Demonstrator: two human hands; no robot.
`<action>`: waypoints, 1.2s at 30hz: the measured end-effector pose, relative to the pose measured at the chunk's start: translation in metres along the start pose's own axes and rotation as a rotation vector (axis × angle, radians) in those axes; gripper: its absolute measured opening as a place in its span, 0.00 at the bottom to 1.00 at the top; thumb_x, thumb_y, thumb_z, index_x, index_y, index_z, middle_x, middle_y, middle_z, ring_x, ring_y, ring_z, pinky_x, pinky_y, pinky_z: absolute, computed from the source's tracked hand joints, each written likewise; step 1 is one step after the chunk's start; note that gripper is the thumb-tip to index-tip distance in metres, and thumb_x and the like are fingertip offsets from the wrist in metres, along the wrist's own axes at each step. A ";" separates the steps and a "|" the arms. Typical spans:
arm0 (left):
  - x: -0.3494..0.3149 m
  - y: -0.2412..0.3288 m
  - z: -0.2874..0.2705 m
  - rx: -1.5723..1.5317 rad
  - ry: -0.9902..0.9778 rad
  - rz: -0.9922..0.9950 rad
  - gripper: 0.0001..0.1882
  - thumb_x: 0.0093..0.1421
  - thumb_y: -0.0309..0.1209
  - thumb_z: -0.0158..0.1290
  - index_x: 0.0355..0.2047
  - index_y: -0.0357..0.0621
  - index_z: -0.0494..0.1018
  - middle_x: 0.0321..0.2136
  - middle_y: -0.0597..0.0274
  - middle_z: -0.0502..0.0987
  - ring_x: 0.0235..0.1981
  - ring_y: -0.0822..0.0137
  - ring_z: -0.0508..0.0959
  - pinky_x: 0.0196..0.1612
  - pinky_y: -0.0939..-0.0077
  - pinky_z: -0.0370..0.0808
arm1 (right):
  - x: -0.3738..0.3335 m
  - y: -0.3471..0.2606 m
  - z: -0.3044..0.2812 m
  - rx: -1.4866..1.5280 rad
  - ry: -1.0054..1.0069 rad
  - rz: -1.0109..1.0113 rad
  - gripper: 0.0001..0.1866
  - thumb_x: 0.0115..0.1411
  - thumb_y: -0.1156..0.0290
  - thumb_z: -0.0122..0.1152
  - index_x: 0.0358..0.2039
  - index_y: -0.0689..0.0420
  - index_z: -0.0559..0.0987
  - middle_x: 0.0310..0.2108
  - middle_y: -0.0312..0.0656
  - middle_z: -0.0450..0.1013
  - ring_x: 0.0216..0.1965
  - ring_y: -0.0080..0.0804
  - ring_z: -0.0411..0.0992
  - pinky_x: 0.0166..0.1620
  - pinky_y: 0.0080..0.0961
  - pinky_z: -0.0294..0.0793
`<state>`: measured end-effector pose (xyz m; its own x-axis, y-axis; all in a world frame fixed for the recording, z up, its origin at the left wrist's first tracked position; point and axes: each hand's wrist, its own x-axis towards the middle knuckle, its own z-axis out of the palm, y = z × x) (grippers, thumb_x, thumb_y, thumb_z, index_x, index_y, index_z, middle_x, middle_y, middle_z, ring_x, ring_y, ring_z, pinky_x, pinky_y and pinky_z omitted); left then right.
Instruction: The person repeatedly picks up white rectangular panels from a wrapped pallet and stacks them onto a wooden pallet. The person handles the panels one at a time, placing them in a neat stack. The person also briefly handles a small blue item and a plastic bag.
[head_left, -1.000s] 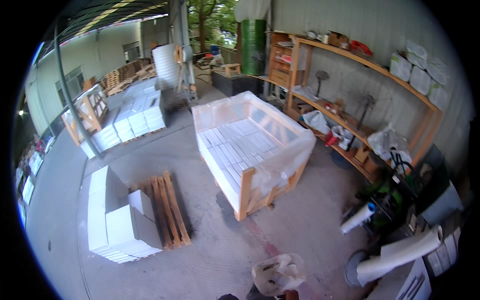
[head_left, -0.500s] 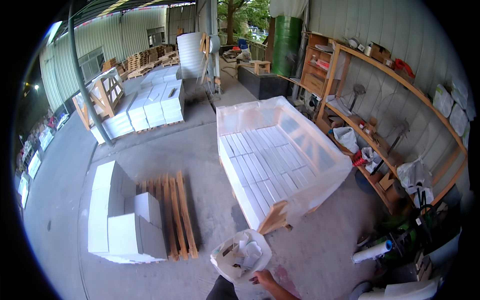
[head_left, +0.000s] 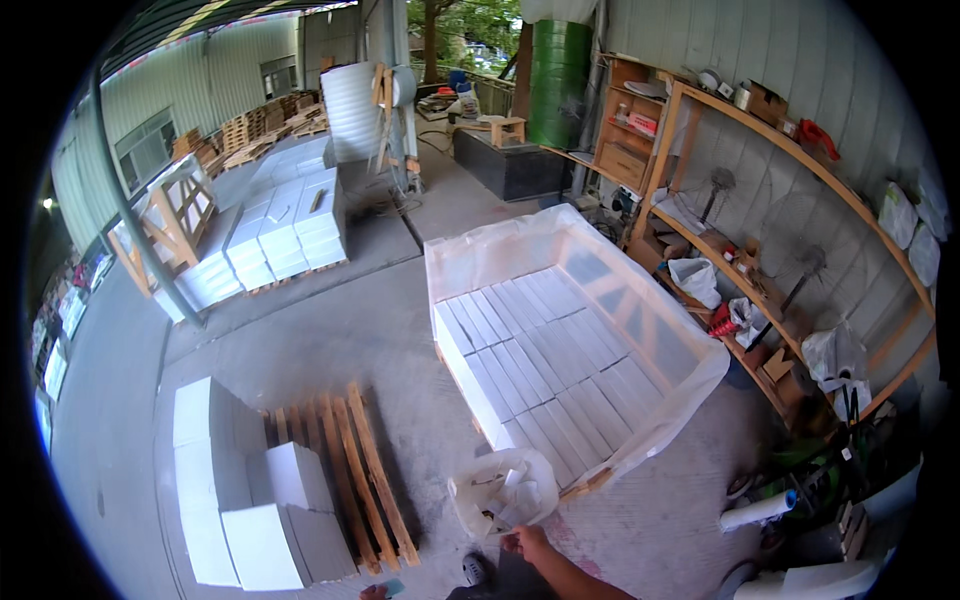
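Note:
A white sack [head_left: 468, 490] with its mouth wide, holding white and pale scraps [head_left: 518, 497], is in front of me at the lower middle. My right hand [head_left: 526, 541] is closed on its near rim. My left hand [head_left: 373, 592] just shows at the lower edge, its fingers curled and partly cut off. A small pale blue-green piece [head_left: 395, 587] sticks out beside those fingers; its kind is unclear. Beyond the sack, a low pallet load of white boxes [head_left: 540, 345] lies in rows, with translucent plastic film [head_left: 660, 340] standing round its sides.
At left, white boxes [head_left: 265, 545] are stacked beside a wooden slatted pallet [head_left: 365, 470]. More white box stacks [head_left: 285, 225] stand farther back by a grey post [head_left: 150, 235]. Wooden shelving [head_left: 775, 330] with fans and bags runs along the right wall. A film roll [head_left: 758, 511] lies lower right.
The sack and my right hand have shifted slightly right and up in view. My left hand has come in at the lower edge. The whole view has turned a little.

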<state>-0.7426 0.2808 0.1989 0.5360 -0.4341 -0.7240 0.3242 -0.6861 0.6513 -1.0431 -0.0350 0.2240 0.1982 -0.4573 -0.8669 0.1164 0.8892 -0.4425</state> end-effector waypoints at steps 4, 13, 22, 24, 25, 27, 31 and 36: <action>0.020 0.000 -0.001 -0.005 -0.024 -0.008 0.16 0.61 0.42 0.49 0.34 0.40 0.74 0.20 0.60 0.74 0.14 0.70 0.71 0.14 0.77 0.68 | 0.063 -0.056 0.019 0.144 0.023 -0.012 0.12 0.58 0.71 0.46 0.36 0.69 0.69 0.29 0.55 0.75 0.27 0.45 0.75 0.29 0.38 0.78; 0.097 0.108 0.041 0.111 -0.048 -0.106 0.16 0.61 0.41 0.48 0.34 0.40 0.74 0.20 0.61 0.74 0.15 0.70 0.71 0.15 0.75 0.69 | 0.215 -0.202 0.010 0.580 0.182 -0.003 0.12 0.57 0.72 0.45 0.36 0.69 0.67 0.29 0.56 0.71 0.29 0.46 0.73 0.30 0.40 0.78; 0.156 0.175 0.028 0.006 -0.062 0.003 0.16 0.61 0.41 0.48 0.34 0.39 0.74 0.19 0.62 0.74 0.16 0.70 0.72 0.16 0.75 0.69 | 0.305 -0.305 -0.038 0.929 0.179 -0.043 0.13 0.56 0.67 0.46 0.36 0.64 0.68 0.27 0.49 0.72 0.29 0.41 0.73 0.30 0.35 0.77; 0.178 0.192 0.026 0.085 -0.062 0.043 0.16 0.62 0.41 0.48 0.35 0.39 0.74 0.22 0.61 0.74 0.18 0.69 0.73 0.18 0.75 0.70 | 0.305 -0.308 -0.037 0.979 0.173 -0.098 0.16 0.58 0.62 0.49 0.35 0.65 0.69 0.27 0.49 0.72 0.30 0.40 0.73 0.31 0.34 0.76; 0.193 0.204 0.026 0.162 -0.051 0.068 0.16 0.62 0.40 0.47 0.37 0.38 0.74 0.24 0.61 0.75 0.21 0.69 0.75 0.20 0.75 0.72 | 0.306 -0.312 -0.035 0.982 0.157 -0.038 0.17 0.58 0.61 0.49 0.34 0.66 0.68 0.27 0.49 0.72 0.30 0.40 0.73 0.31 0.34 0.76; 0.232 0.238 0.034 0.322 -0.049 0.105 0.17 0.62 0.40 0.47 0.39 0.36 0.74 0.29 0.61 0.77 0.26 0.68 0.77 0.24 0.76 0.74 | 0.304 -0.315 -0.032 0.991 0.140 0.077 0.18 0.58 0.60 0.50 0.34 0.66 0.68 0.27 0.50 0.72 0.30 0.40 0.73 0.31 0.35 0.76; 0.293 0.361 0.107 0.194 -0.073 0.187 0.15 0.63 0.37 0.45 0.35 0.37 0.75 0.29 0.59 0.75 0.27 0.66 0.73 0.28 0.68 0.72 | 0.291 -0.312 -0.023 0.503 0.167 -0.034 0.12 0.58 0.64 0.51 0.34 0.61 0.69 0.29 0.49 0.74 0.28 0.41 0.75 0.29 0.39 0.78; 0.286 0.563 0.202 0.227 -0.246 0.187 0.15 0.57 0.38 0.51 0.29 0.36 0.76 0.21 0.61 0.74 0.25 0.71 0.75 0.29 0.74 0.72 | 0.224 -0.331 0.071 0.248 0.106 -0.164 0.14 0.57 0.66 0.53 0.40 0.61 0.71 0.34 0.48 0.75 0.32 0.40 0.76 0.32 0.34 0.78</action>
<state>-0.5643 -0.3473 0.3124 0.3575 -0.6723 -0.6482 0.0431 -0.6815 0.7306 -0.9683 -0.4328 0.1925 0.0560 -0.5791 -0.8133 0.3748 0.7672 -0.5205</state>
